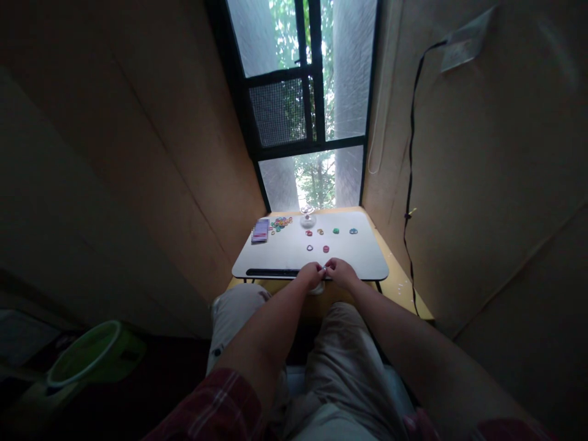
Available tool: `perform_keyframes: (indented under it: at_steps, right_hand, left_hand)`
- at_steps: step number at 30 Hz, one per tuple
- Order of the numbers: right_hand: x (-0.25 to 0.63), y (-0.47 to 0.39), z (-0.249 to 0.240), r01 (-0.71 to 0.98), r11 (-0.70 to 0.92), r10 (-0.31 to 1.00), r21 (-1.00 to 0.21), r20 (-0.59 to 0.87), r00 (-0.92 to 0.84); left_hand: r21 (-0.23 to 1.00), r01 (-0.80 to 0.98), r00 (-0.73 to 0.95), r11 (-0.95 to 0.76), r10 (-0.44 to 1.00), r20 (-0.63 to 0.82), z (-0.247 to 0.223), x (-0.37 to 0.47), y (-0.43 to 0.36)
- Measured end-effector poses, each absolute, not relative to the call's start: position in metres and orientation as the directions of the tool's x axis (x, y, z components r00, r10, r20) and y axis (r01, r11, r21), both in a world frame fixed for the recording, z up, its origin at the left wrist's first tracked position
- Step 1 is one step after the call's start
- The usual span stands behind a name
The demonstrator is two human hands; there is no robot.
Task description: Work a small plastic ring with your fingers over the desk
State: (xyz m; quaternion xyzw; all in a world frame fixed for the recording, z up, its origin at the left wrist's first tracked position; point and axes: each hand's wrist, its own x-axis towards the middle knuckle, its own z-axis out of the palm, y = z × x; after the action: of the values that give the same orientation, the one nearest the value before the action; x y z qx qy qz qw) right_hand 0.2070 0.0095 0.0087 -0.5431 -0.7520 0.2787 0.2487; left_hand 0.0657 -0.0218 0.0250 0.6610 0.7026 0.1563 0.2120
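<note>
My left hand (pixel 311 274) and my right hand (pixel 339 271) meet at the front edge of a white lap table (pixel 285 254). Both are closed, pinching a small pale item (pixel 324 271) between the fingertips, too small to name. Beyond them lie small coloured ring-like pieces: a purple-white one (pixel 309 248) and a red one (pixel 326 249) nearer, then red (pixel 309 233), yellowish (pixel 320 231), green (pixel 335 231) and blue (pixel 353 231) ones in a row. A mixed heap of coloured rings (pixel 281 224) is at the back left, beside a stack of purple cards (pixel 260 231).
A clear glass-like object (pixel 307 218) stands at the table's back edge. A dark slot (pixel 271 272) runs along the front left. The lap table rests on a yellow surface (pixel 402 291). A black cable (pixel 410 165) hangs on the right; a green basin (pixel 92 355) is lower left.
</note>
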Motion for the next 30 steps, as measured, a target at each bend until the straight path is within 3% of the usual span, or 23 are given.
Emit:
perform_keyframes:
  at_steps: [19, 30]
  right_hand:
    - [0.2, 0.017, 0.018, 0.725, 0.274, 0.951, -0.632, 0.066, -0.303]
    - [0.19, 0.022, 0.017, 0.642, 0.303, 0.938, -0.705, 0.102, -0.33]
  left_hand:
    - [0.418, 0.894, 0.197, -0.163, 0.979, -0.041, 0.032, 0.049, -0.017]
    - [0.374, 0.9, 0.259, -0.223, 0.965, -0.049, 0.056, 0.026, -0.009]
